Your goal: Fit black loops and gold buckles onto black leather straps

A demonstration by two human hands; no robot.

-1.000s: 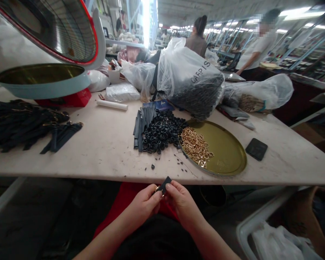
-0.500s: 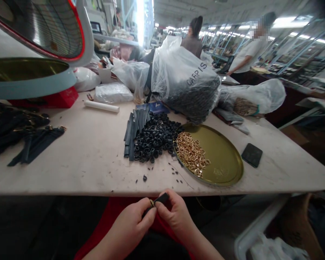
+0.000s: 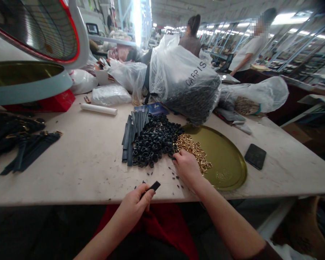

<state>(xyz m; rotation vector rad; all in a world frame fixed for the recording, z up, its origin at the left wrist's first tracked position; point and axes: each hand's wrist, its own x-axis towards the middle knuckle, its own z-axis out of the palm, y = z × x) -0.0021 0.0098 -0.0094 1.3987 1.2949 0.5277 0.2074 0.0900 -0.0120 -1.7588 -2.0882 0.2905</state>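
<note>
My left hand (image 3: 137, 200) is closed around a short black strap (image 3: 155, 186) at the table's front edge; the strap's flat end sticks out past thumb and fingers. Further forward, my right hand (image 3: 188, 167) reaches to where a heap of small black loops (image 3: 153, 141) meets the gold-coloured metal buckles (image 3: 189, 142). Its fingertips are pinched together at the heap's right edge, and what lies between them is too small to tell. The buckles lie in the left part of a round gold tray (image 3: 224, 159). Flat black straps (image 3: 130, 141) lie stacked left of the loops.
Finished-looking black straps with gold fittings (image 3: 29, 151) lie at the left, below a fan (image 3: 43, 32). A white tube (image 3: 99, 109) and a large plastic bag (image 3: 189, 79) are further back. A black phone-like slab (image 3: 255, 156) lies right of the tray. Two people stand beyond.
My right hand has let go of the strap and moved forward and right to the loops and buckles. My left hand keeps the strap and has risen slightly to the left.
</note>
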